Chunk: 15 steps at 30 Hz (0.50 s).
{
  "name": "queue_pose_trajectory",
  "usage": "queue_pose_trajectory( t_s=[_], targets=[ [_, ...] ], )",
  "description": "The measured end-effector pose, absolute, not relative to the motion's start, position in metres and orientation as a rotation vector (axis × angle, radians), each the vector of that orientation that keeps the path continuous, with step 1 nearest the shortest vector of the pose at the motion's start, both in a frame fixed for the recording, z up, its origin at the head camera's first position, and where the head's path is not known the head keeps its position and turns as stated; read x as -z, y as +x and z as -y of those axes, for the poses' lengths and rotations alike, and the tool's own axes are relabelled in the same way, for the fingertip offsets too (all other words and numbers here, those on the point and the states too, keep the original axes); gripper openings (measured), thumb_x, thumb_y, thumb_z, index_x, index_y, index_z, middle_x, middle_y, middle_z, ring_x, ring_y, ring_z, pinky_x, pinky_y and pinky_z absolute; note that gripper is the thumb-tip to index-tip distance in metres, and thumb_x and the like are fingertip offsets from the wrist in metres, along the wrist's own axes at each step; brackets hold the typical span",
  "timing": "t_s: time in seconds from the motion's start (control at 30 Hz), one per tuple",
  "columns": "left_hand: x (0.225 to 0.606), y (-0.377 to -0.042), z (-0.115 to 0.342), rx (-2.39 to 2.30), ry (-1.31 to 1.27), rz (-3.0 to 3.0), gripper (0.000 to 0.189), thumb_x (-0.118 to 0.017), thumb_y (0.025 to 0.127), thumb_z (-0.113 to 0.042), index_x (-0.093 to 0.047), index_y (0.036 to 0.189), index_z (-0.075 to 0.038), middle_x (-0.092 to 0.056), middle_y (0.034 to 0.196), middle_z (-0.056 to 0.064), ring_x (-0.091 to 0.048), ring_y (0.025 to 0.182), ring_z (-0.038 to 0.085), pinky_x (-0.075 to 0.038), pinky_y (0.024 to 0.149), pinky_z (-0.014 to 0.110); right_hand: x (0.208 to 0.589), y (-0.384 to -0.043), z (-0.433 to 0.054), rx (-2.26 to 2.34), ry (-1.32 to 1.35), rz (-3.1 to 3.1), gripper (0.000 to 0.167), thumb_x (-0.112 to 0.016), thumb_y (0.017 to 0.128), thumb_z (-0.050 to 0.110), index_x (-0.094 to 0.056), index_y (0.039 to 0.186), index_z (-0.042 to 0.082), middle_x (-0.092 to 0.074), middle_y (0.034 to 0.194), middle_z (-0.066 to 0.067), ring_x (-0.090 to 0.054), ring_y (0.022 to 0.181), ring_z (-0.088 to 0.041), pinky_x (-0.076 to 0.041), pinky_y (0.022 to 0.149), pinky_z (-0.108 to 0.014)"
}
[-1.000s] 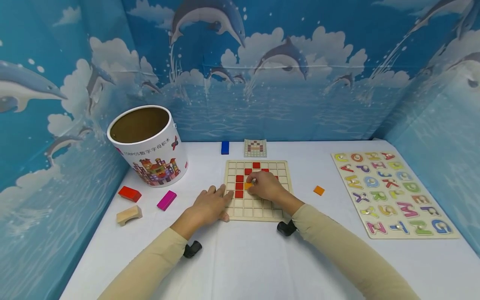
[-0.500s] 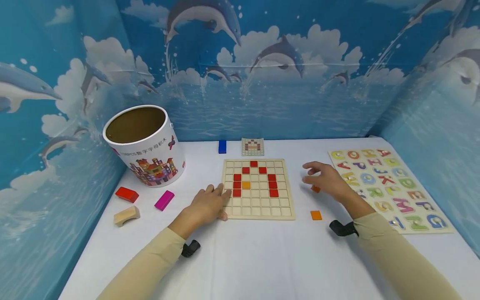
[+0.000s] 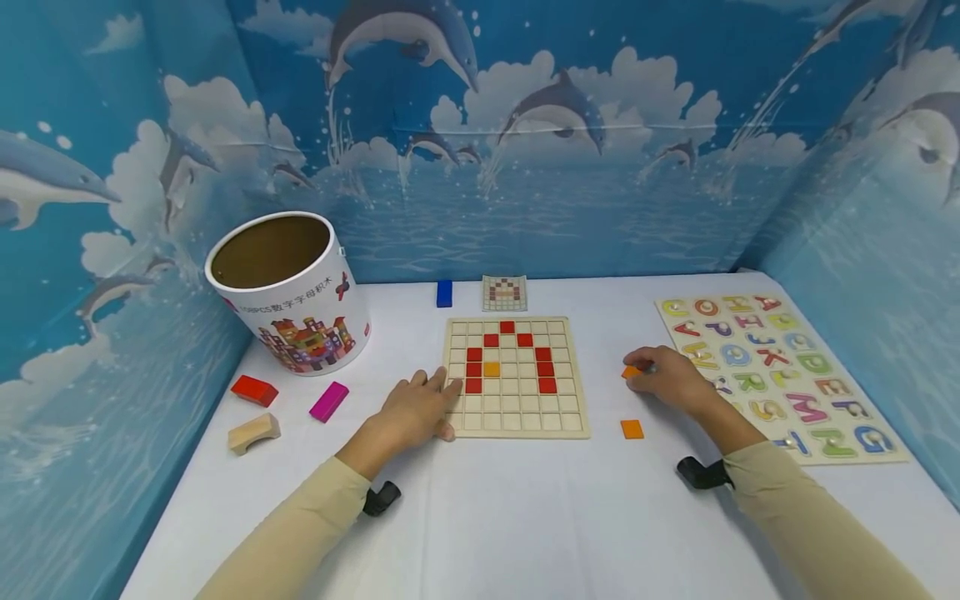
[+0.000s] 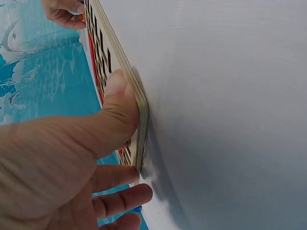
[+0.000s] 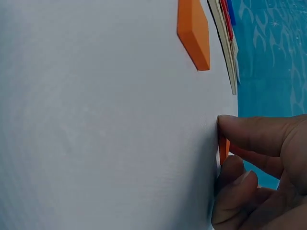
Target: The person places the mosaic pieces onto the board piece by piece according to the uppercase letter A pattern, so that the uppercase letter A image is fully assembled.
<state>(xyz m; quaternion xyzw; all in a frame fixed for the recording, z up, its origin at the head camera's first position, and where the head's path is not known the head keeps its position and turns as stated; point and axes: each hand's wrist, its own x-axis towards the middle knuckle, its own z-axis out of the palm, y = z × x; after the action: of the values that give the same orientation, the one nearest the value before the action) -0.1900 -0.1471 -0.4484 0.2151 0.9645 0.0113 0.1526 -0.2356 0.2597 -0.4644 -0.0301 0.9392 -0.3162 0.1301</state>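
Note:
My right hand (image 3: 666, 379) pinches an orange square tile (image 5: 224, 148) between thumb and fingers, low over the white table. A second orange tile (image 3: 632, 429) lies nearer me, flat on the cloth. At the centre is a wooden grid board (image 3: 517, 423), whose squares hold red tiles (image 3: 543, 369) in an arch and one orange tile (image 3: 491, 369) inside its left leg. My left hand (image 3: 416, 404) rests on the board's near left corner; in the left wrist view its thumb (image 4: 120, 103) presses the edge and the fingers lie along the side, fairly straight.
Behind the board lie a small pattern card (image 3: 505, 294) and a blue block (image 3: 445, 293). A white bucket (image 3: 322, 312) stands back left, near a red block (image 3: 254, 390), a magenta block (image 3: 328, 402) and a wooden arch block (image 3: 253, 432). An alphabet puzzle board (image 3: 780, 375) lies at right.
My right hand has moved from the grid board out to the right and taken hold of the farther orange tile. An orange tile now sits uncovered on the board. The left hand stays put.

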Motion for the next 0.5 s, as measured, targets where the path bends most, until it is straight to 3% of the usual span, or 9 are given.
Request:
queue_pose_trajectory(
  t_s=[0.27,0.5],
  targets=[
    [0.4471,-0.1892,0.1468,-0.008,0.618,-2.773,0.084,-0.074,0.086,-0.045,-0.041,0.158,-0.016,-0.034,0.164,0.017,-0.042,0.134,0.034,-0.041,0.104,0.051,0.4698,-0.2345,-0.2587,0.895,-0.143,-2.809,0.030,-0.071,0.093,0.010,-0.065,0.122,0.003,-0.063,0.115,-0.020,-0.053,0.100,-0.034,-0.045,0.088,-0.050],
    [0.4444,-0.1884,0.1465,-0.020,0.628,-2.777,0.084,-0.073,0.086,-0.045,-0.041,0.158,-0.016,-0.033,0.163,0.018,-0.042,0.135,0.035,-0.041,0.103,0.051,0.4674,-0.2339,-0.2621,0.806,-0.123,-2.815,0.028,-0.071,0.096,0.018,-0.061,0.120,0.009,-0.063,0.101,-0.015,-0.055,0.089,-0.029,-0.045,0.076,-0.040]
  ],
)
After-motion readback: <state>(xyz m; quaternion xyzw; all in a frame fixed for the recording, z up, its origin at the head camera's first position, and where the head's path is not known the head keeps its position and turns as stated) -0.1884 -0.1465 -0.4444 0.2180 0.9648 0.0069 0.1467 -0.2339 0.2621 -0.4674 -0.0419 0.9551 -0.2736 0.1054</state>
